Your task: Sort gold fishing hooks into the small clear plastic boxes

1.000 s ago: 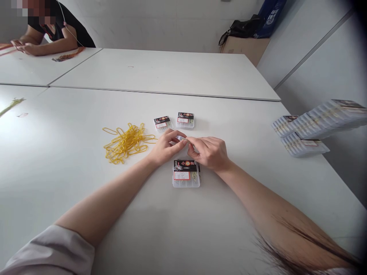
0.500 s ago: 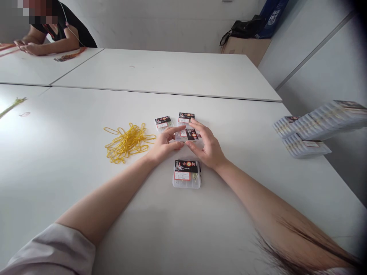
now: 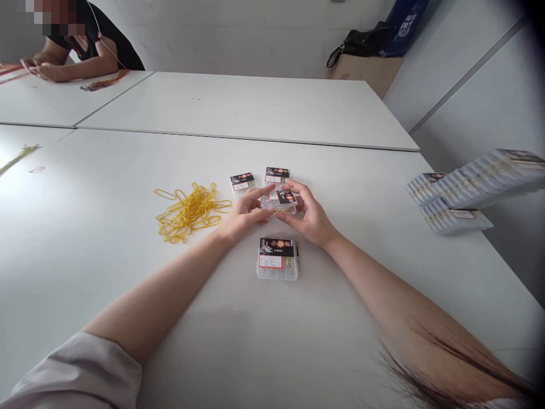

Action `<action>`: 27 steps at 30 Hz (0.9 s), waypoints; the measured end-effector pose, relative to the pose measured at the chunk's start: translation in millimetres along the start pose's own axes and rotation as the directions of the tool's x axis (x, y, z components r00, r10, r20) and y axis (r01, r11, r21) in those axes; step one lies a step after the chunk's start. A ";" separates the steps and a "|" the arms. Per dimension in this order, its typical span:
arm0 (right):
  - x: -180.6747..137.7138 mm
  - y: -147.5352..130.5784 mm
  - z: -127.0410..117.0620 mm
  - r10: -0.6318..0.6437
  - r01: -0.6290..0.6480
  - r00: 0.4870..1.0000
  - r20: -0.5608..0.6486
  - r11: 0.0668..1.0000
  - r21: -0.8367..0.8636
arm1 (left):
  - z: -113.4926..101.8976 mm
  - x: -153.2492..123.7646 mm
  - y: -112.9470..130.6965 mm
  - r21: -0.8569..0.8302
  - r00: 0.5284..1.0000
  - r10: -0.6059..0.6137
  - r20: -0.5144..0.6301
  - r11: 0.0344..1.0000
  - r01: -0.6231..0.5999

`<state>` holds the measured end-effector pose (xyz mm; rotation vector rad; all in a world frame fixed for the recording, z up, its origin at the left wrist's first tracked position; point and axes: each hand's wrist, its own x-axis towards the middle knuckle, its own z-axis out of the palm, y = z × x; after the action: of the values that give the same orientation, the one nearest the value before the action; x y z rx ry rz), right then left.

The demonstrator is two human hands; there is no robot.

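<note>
Between my two hands is a small clear plastic case (image 3: 280, 199) with a black and red label, held slightly tilted. My left hand (image 3: 247, 215) grips its left side, thumb at the near edge. My right hand (image 3: 310, 215) closes on its right side, fingers curved around the far corner. Just beyond lie two similar labelled cases, a left case (image 3: 242, 183) and a right case (image 3: 276, 175) partly behind my fingers. Nearer to me a stack of such cases (image 3: 277, 258) lies flat, small hooks showing through the top one. What the hidden fingertips touch underneath I cannot tell.
A pile of yellow rubber bands (image 3: 189, 213) lies left of my left hand. Stacked cases (image 3: 477, 187) stand at the table's right edge. Across the joined white tables (image 3: 238, 111), a person (image 3: 85, 57) sits with forearms on the tabletop, near orange strands (image 3: 104, 81).
The held case has tilted, and its near side now shows more. My right hand has shifted slightly, its fingers bending around the case's right end. The other cases have not moved.
</note>
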<state>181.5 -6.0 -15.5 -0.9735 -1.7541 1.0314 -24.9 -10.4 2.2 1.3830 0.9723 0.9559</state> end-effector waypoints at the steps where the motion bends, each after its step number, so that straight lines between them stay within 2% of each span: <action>1: 0.4 1.2 -0.2 -0.009 0.009 1.000 0.002 1.000 0.012 | 0.4 -0.3 0.8 -0.017 1.000 -0.007 0.000 1.000 0.007; 4: 1.2 3.3 -0.1 -0.052 0.051 0.999 0.013 0.998 0.027 | 1.7 -0.1 2.5 -0.110 0.999 -0.032 -0.017 0.993 0.030; 8: 0.4 1.1 0.9 -0.083 0.081 0.995 0.055 0.996 0.041 | 3.1 2.9 2.3 -0.213 0.990 -0.066 -0.124 0.976 0.039; 11: -0.5 -1.1 1.0 -0.083 0.083 0.994 0.066 0.997 0.005 | 3.7 5.3 1.4 -0.209 0.977 -0.088 -0.194 0.977 0.046; 21: -1.1 -5.6 -1.8 -0.015 0.012 0.988 0.155 1.000 0.017 | 4.6 8.0 0.8 -0.186 0.949 -0.093 -0.302 0.982 0.037; 27: -1.1 -7.6 -2.8 -0.003 0.005 0.987 0.159 1.000 -0.013 | 5.0 10.2 -2.4 -0.214 0.928 -0.096 -0.359 0.977 0.018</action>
<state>182.9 -9.0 -8.1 -0.9163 -1.8940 1.1232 -16.9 -2.4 -0.3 1.0123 1.1467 1.2639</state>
